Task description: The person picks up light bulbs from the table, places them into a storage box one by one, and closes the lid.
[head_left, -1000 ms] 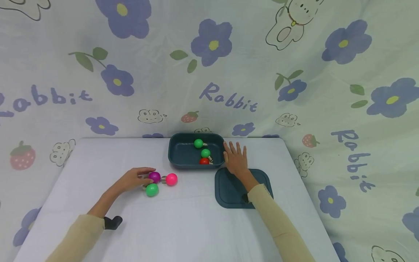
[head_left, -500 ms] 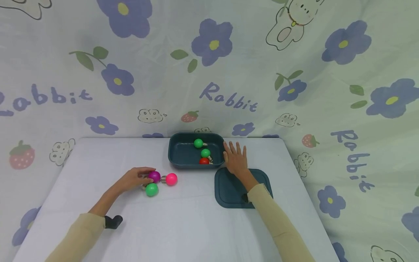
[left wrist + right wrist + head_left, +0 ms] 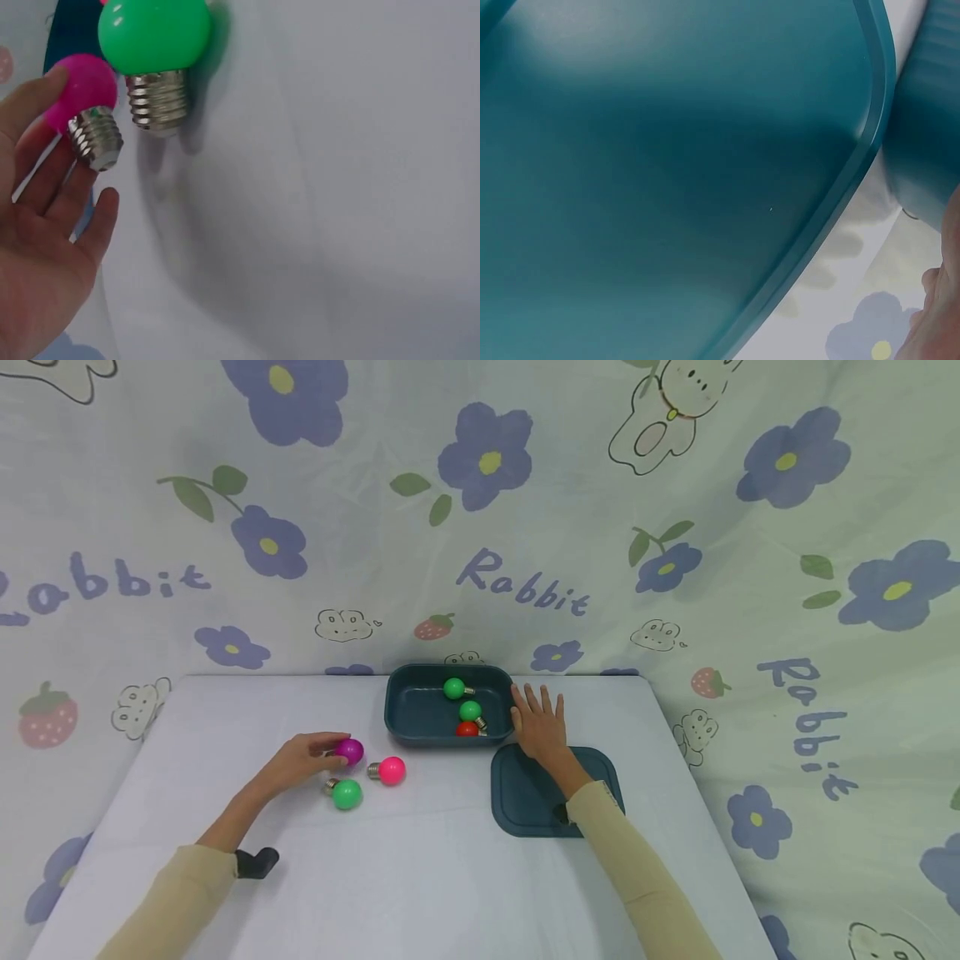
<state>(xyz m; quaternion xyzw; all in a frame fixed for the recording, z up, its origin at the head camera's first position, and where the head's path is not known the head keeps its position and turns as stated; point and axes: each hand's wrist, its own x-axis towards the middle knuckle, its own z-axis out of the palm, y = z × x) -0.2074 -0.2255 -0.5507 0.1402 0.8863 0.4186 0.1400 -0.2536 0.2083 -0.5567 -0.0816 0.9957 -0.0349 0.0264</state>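
My left hand (image 3: 296,763) pinches a purple light bulb (image 3: 349,752) between thumb and fingers; the left wrist view shows the purple bulb (image 3: 86,90) with its metal screw base toward the palm. Just below it on the table lies a green bulb (image 3: 347,794), and to its right a pink bulb (image 3: 392,770). My right hand (image 3: 538,722), fingers spread and straight, rests against the right end of a dark teal box (image 3: 420,743). Inside the box are two green bulbs (image 3: 470,711) and a red bulb (image 3: 467,729).
A flat teal lid (image 3: 525,802) lies on the white table (image 3: 420,885) under my right forearm, in front of the box. Behind the table hangs a cloth (image 3: 360,543) printed with flowers and rabbits.
My left hand has lifted the purple bulb slightly up and left, away from the green and pink bulbs. The right hand has stayed at the box.
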